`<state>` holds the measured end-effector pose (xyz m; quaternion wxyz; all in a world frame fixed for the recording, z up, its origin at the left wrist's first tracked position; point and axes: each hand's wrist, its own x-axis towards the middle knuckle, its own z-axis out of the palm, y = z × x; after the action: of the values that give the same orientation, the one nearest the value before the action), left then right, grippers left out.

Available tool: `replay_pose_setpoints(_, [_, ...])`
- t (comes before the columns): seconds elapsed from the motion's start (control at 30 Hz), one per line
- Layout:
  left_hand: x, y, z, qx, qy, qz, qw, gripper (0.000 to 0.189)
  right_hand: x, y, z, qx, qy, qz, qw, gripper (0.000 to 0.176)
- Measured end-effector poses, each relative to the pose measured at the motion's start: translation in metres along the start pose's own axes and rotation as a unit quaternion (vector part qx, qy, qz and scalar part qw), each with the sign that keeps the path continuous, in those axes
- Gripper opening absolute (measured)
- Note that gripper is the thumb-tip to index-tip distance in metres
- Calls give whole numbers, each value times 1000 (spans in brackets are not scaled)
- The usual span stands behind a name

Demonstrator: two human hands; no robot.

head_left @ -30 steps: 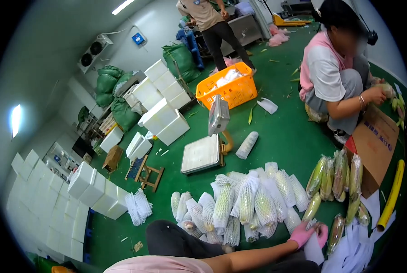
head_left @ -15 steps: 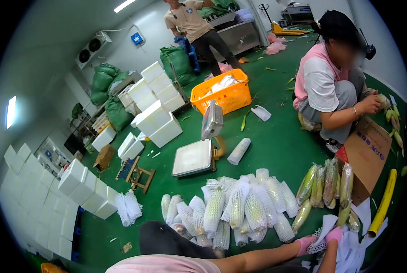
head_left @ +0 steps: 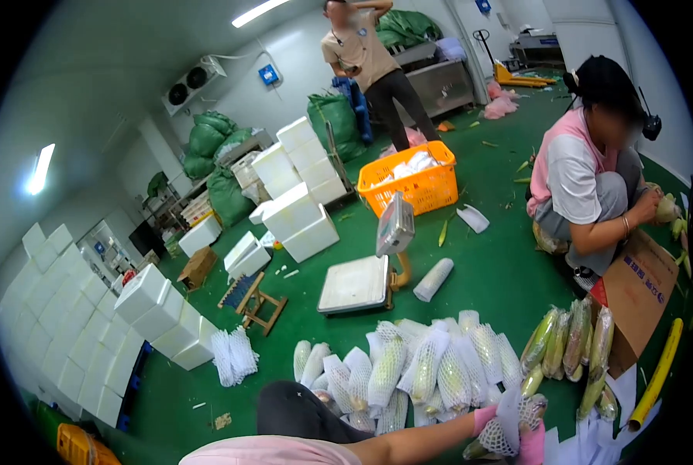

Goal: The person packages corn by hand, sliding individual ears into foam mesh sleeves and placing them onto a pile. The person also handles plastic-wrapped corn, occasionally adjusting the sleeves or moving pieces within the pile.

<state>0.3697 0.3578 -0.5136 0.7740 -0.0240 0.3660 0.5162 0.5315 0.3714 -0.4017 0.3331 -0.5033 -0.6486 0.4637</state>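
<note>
- While the left hand (head_left: 484, 419) and the right hand (head_left: 532, 449), both in pink gloves, met at the lower right of the head view, they held one cob (head_left: 533, 404) partly inside a white foam net (head_left: 501, 439), low over the green floor (head_left: 486, 256).
- The left fingers were closed around the cob's near end. The right fingers, partly cut off by the frame's bottom edge, looked curled into the net from below.
- Judging by that, the step in hand was sleeving: the net covered part of the cob, whose tip seemed to poke out toward the upper right.
- Just above the hands, at lower centre, lay a pile of netted cobs (head_left: 420, 364). To its right, a row of unnetted cobs (head_left: 571, 345) lay beside a cardboard box (head_left: 643, 283), with white paper sheets (head_left: 594, 434) below them.
- The next move would call for drawing the net fully along the cob while the other hand kept it from twisting, and then for a free spot on the pile.
- Mid-frame stood a scale (head_left: 356, 284) with a roll of netting (head_left: 433, 279) beside it, and an orange basket (head_left: 410, 184) sat behind.
- At the right edge a co-worker (head_left: 583, 174) crouched, hands on another cob, and another person (head_left: 366, 58) stood at the top.
</note>
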Motion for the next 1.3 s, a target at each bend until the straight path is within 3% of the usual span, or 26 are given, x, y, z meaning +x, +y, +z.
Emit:
replay_pose_setpoints(0.1, [-12, 5, 0, 24, 19, -1, 1000, 42, -11, -54, -16, -214, -82, 15, 973, 24])
replay_pose_setpoints(0.2, [-16, 1, 0, 45, 18, -8, 999, 43, 8, -39, -22, -260, 36, -186, 947, 12])
replay_pose_setpoints(0.3, [-17, 0, 9, 60, 4, -19, 998, 43, 38, -61, -20, -201, 125, -180, 955, 13])
replay_pose_setpoints(0.33, [-16, -1, 16, 66, -5, -28, 997, 43, 52, -52, -24, -99, 79, -60, 990, 13])
replay_pose_setpoints(0.4, [-6, -8, 27, 62, -33, -52, 996, 43, 78, -4, -16, 55, 157, -67, 984, 15])
replay_pose_setpoints(0.47, [9, -23, 38, 47, -68, -80, 993, 44, 79, 6, -5, 78, 233, -29, 969, 16])
replay_pose_setpoints(0.77, [44, -61, 62, 16, -100, -151, 983, 45, 50, 38, -13, 60, 88, 69, 992, 18])
replay_pose_setpoints(0.97, [42, -71, 60, 31, -111, -164, 980, 46, 32, 19, -52, 62, -30, 115, 991, 20])
replay_pose_setpoints(1.03, [32, -73, 53, 10, -144, -154, 977, 46, 27, 0, -73, 68, -87, 129, 985, 20])
replay_pose_setpoints(1.13, [19, -79, 4, -111, -267, -154, 945, 47, 22, -42, -97, 67, -184, 147, 970, 21])
replay_pose_setpoints(1.2, [-18, -57, 26, 197, -184, -95, 958, 55, 18, -77, -98, 31, -245, 140, 959, 22])
replay_pose_setpoints(1.27, [-78, -19, 44, 479, -85, -5, 874, 63, 7, -105, -90, -54, -273, 72, 958, 24])
replay_pose_setpoints(1.3, [-116, 5, 73, 413, -110, 18, 904, 64, 6, -120, -84, -61, -258, 106, 958, 24])
